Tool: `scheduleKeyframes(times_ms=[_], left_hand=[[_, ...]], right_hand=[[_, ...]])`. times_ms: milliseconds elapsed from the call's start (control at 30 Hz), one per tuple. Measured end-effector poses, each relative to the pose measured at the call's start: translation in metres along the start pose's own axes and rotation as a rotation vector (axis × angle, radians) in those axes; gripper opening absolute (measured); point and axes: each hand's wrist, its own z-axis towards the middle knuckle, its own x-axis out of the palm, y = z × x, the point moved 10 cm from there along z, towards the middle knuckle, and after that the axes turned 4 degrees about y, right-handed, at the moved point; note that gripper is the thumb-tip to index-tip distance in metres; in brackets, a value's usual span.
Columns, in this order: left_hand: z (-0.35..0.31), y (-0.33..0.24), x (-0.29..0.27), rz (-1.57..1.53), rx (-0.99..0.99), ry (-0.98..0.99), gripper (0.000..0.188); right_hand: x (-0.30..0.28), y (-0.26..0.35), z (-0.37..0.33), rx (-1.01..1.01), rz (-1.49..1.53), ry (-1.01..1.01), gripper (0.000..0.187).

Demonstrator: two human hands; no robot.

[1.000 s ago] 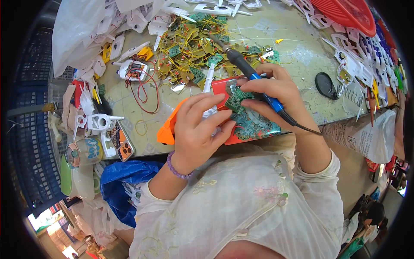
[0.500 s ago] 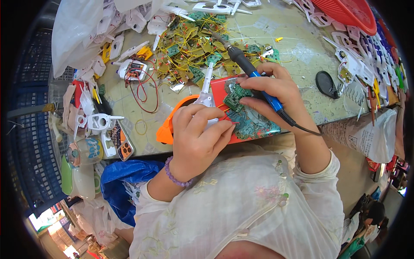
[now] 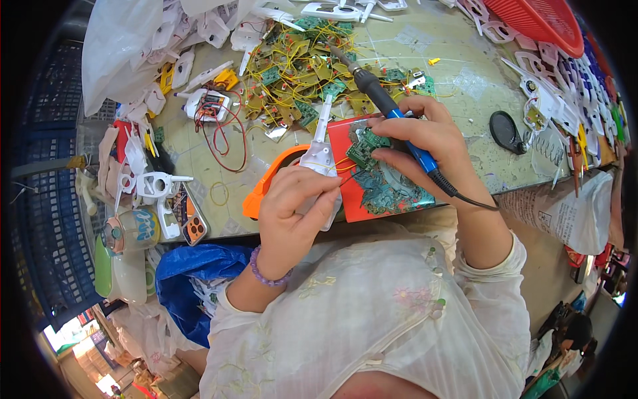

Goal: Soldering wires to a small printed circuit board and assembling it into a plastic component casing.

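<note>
My right hand is closed around a blue-and-black soldering iron, its tip pointing away toward the heap of boards. Between the same hand's thumb and fingers sits a small green circuit board. My left hand is closed over a long white plastic housing with a narrow far end. At its fingertips a thin dark wire sticks out, and yellow wires run from the housing toward the board. Under the board lies a red flat piece with a dark, stained picture surface.
A heap of circuit boards with yellow wires spreads beyond my hands. An orange ring-shaped piece is beside my left hand. Elsewhere lie a phone, a black round lid, a red basket and white housings.
My left hand has drawn back slightly to the left, away from the board. A dark wire now shows at its fingertips, where a red end showed before. My right hand has barely moved.
</note>
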Motion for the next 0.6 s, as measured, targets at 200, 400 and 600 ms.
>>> scheduleKeyframes(times_ms=[200,400,600], left_hand=[[0.005,0.019,0.006,-0.278,-0.205,0.034,0.018],[0.01,-0.04,0.001,0.479,0.288,-0.046,0.021],[0.009,-0.058,0.005,0.598,0.432,-0.059,0.025]], right_hand=[[-0.002,0.003,0.001,-0.008,-0.007,-0.002,0.038],[-0.002,0.007,0.003,-0.029,0.001,0.006,0.038],[-0.001,0.011,0.004,-0.072,-0.04,0.004,0.041]])
